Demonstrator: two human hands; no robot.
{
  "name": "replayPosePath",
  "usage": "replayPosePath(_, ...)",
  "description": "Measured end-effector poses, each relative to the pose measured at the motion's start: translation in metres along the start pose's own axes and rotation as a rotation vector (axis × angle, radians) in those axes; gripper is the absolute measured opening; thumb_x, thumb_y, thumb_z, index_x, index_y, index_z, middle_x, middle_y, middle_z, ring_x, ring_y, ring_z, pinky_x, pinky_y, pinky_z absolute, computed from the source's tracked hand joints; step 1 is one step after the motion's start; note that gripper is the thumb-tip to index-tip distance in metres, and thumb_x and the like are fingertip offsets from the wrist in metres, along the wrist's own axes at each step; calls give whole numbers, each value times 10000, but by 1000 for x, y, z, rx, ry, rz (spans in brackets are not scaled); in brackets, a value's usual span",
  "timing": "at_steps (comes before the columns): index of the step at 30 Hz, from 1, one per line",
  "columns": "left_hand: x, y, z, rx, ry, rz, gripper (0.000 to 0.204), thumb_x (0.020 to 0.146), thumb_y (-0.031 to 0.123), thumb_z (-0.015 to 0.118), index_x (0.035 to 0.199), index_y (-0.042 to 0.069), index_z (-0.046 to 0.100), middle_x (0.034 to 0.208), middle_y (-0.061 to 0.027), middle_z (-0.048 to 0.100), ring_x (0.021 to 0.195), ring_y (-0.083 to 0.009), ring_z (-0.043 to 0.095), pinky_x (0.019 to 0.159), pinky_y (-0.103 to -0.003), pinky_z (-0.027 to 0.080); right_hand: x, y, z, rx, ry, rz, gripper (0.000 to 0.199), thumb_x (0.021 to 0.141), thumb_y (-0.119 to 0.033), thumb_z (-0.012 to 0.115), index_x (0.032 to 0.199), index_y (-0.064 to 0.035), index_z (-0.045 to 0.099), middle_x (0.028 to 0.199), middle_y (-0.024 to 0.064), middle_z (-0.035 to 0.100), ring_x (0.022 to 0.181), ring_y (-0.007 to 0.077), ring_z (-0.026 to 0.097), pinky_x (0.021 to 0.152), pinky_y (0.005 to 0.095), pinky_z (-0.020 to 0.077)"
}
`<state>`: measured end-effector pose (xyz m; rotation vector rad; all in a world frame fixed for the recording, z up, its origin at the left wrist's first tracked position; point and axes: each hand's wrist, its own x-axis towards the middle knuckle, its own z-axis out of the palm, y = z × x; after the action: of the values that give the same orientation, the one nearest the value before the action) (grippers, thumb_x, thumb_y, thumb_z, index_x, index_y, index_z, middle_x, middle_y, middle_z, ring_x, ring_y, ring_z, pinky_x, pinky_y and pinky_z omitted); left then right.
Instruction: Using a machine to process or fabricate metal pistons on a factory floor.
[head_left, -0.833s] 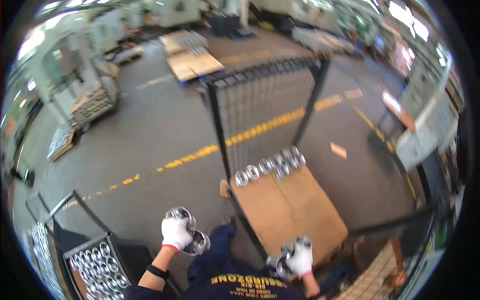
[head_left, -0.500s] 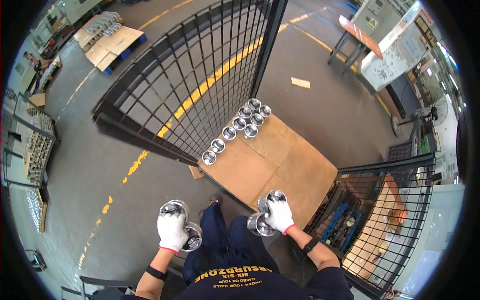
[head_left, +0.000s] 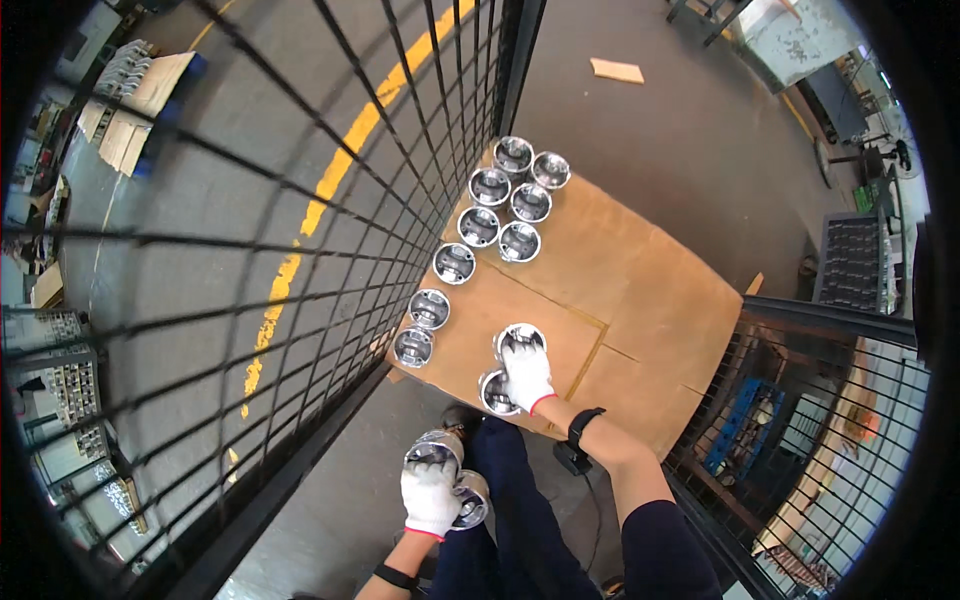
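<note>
My left hand (head_left: 430, 498), in a white glove, is closed on a pair of shiny metal pistons. One piston (head_left: 436, 445) is at its fingertips and another (head_left: 471, 502) at its side, both over the floor by my legs. My gloved right hand (head_left: 527, 377) grips two more, a far piston (head_left: 519, 337) and a near piston (head_left: 494, 393), above the front part of the brown cardboard sheet (head_left: 640, 270). Whether these touch the cardboard I cannot tell. Several pistons (head_left: 454, 263) stand hollow side up in two rows along its left side, the nearer row longer.
Black wire mesh panels rise on the left (head_left: 330, 240) and right (head_left: 840, 430) of the cardboard. A blue crate-like object (head_left: 740, 425) lies behind the right mesh. A loose cardboard strip (head_left: 617, 70) is on the floor beyond. A pallet (head_left: 140, 110) with metal parts stands far left.
My right hand has moved forward over the cardboard with its two pistons. The left hand still holds its pair near my legs. The view has shifted closer to the cardboard and mesh.
</note>
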<state>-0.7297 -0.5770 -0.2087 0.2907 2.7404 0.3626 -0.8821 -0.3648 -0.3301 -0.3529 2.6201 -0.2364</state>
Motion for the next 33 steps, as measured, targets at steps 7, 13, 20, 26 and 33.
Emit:
replayPosePath(7, 78, -4, 88, -10, -45, -161, 370, 599, 345, 751, 870, 98, 697, 712, -100, 624, 712, -293, 610, 718, -432, 459, 97, 10, 66, -15, 91, 58, 607, 718, -187, 655, 1282, -26, 500, 1256, 210, 557, 1162, 336, 530, 1020, 443, 355)
replayPosePath(13, 126, -3, 125, -7, -102, -280, 411, 572, 353, 772, 883, 97, 694, 768, -98, 639, 772, -269, 619, 772, -406, 456, 129, 13, 88, 14, 297, 45, 584, 730, -153, 634, 1284, -15, 512, 1240, 194, 565, 1148, 332, 531, 1026, 465, 358)
replayPosePath(20, 152, -2, 155, 7, -53, -332, 454, 588, 327, 760, 977, 105, 682, 798, -88, 644, 799, -271, 623, 792, -397, 442, 145, 13, 76, -20, 220, 63, 605, 749, -206, 668, 1304, -41, 492, 1233, 178, 562, 1174, 311, 517, 1032, 461, 348)
replayPosePath(26, 170, -11, 176, 35, -73, -457, 470, 619, 365, 779, 993, 107, 661, 841, -83, 651, 837, -265, 629, 791, -399, 457, 80, 10, 30, 235, 271, -35, 588, 727, -299, 736, 1223, -64, 525, 1211, 166, 553, 1115, 331, 528, 997, 469, 390)
replayPosePath(33, 196, -3, 180, 50, -84, -536, 535, 588, 371, 806, 1020, 94, 654, 907, -108, 681, 879, -258, 648, 833, -379, 476, -22, 25, 102, 569, -259, 425, 777, 755, -506, 696, 1334, -35, 480, 1221, 247, 589, 1106, 396, 589, 943, 458, 470)
